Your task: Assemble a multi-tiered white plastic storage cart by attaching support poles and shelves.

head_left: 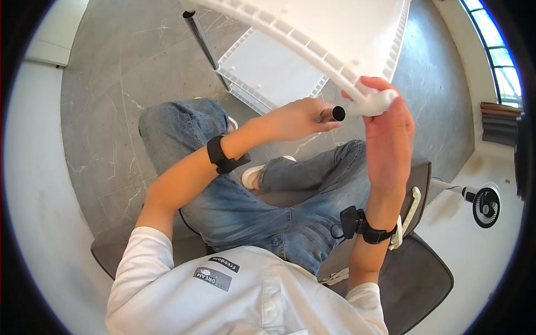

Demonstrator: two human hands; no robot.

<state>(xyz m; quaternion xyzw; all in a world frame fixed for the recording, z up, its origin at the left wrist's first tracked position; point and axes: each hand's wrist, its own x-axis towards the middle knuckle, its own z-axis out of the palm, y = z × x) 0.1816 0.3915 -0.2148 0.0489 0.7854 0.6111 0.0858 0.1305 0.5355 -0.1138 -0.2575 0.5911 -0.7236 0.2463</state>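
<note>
A white plastic shelf panel (329,28) with slatted edges is raised in front of me, its near corner pointing toward me. My right hand (389,125) wraps round the rounded corner socket (379,103) of that panel. Beside it, my left hand (304,118) is closed round a pole (338,113), whose round dark end faces me just short of the corner. The rest of this pole is mostly hidden by the hand. Another shiny metal pole (202,42) stands at the panel's far left corner, reaching down to a lower white shelf (268,64).
Grey marbled floor tiles (111,111) spread under the rack. My legs in jeans (245,218) are bent below my hands. On the right are a dark grey chair (421,279), a small black fan (486,206), a stack of folded dark cloth (498,124) and a window (499,50).
</note>
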